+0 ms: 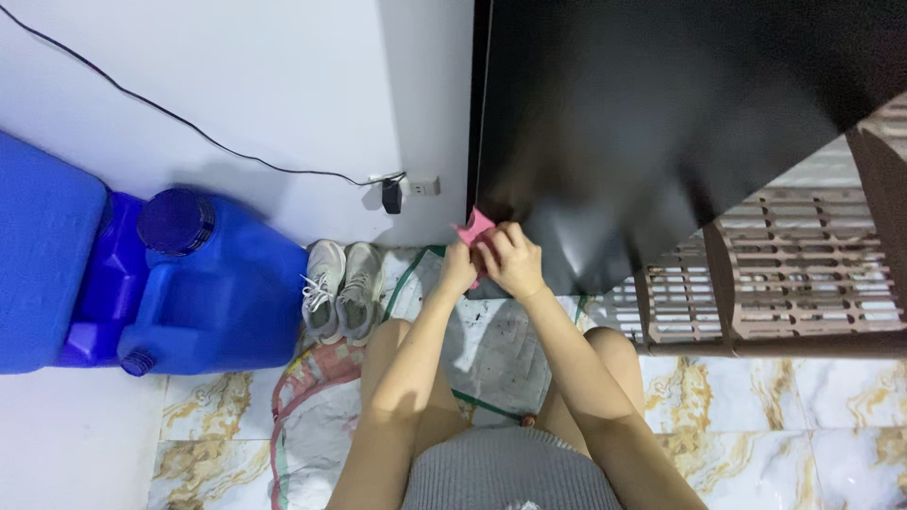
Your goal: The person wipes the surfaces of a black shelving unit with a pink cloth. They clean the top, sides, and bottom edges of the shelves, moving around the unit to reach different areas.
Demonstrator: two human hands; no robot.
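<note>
1. Far left of frame: blue container (42,264), cut off by the left edge, so its full shape can't be told; it sits against the white wall (283,85)
2. Just right of it: blue jerry can (203,302) with a dark round screw cap (175,220) up top and a smaller cap low on its left; it stands on the floor touching the first container, parked out of the way along the wall
3. Thin black cable (170,113) runs from the upper left corner down to a plug at the wall socket (416,186), upper centre
4. Pair of grey laced sneakers (340,288) side by side, between the jerry can and the person's knees, toes toward the wall
5. Centre: left hand (460,269) and right hand (515,262) meet on a small pink piece (475,228), held up in front of the body; fingers of both hands pinch it, most of it hidden behind them, so material unclear – paper or cloth
6. Patterned mat (491,349) lies under the knees over marble-look tiles (803,397), lower part of frame
7. Upper right: big black sheet (661,123), blurred, draped over a brown slatted rack (803,274); what's beneath is hidden
</note>
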